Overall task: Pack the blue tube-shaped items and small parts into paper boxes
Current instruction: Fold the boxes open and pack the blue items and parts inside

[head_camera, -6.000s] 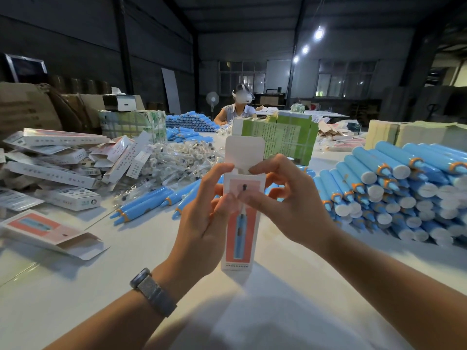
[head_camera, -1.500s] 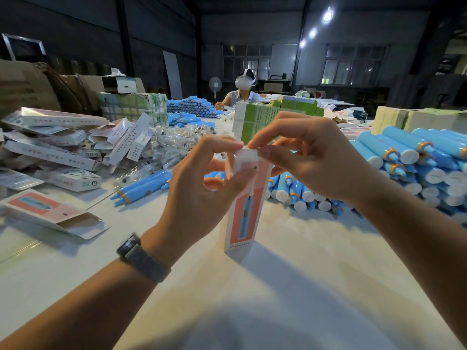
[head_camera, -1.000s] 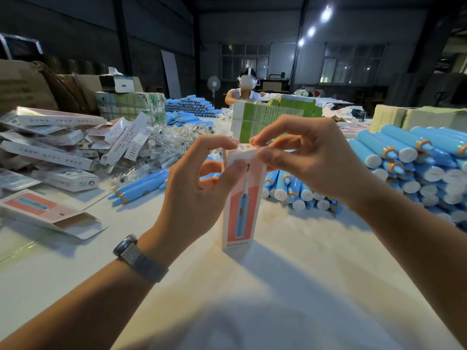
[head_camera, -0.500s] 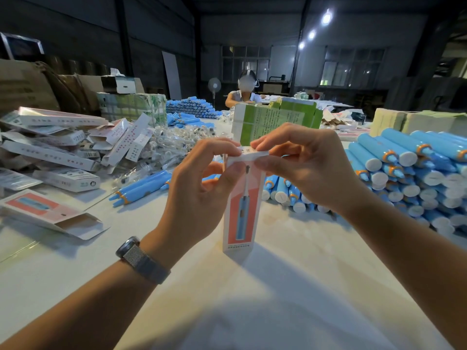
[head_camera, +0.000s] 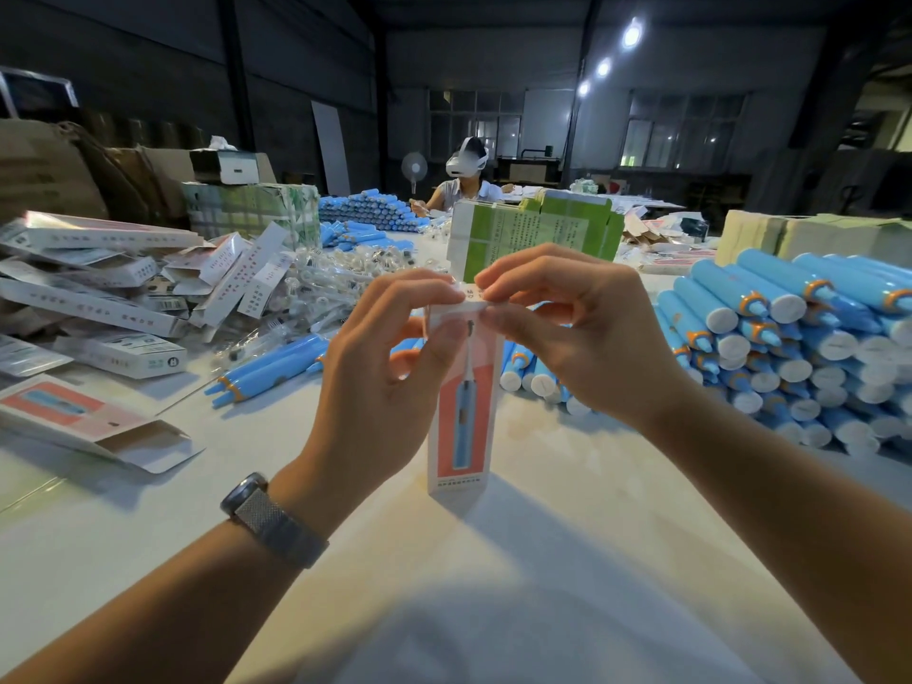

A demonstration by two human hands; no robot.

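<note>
A tall white-and-red paper box with a blue tube printed on its front stands upright on the white table, bottom end on the surface. My left hand grips the box's upper part, thumb on the front face. My right hand pinches the top flap, which is folded down over the opening. What is inside the box is hidden. A big stack of blue tubes lies at the right. A few loose blue tubes lie to the left of my hands.
Filled and flat paper boxes pile up at the left, with one flat open box nearer me. Small parts in clear bags lie behind the loose tubes. Green cartons stand behind my hands. Another person sits across the table.
Six seconds ago the top flap stood open; both hands have since folded it down over the box. In the last second the hands and box have barely moved.
</note>
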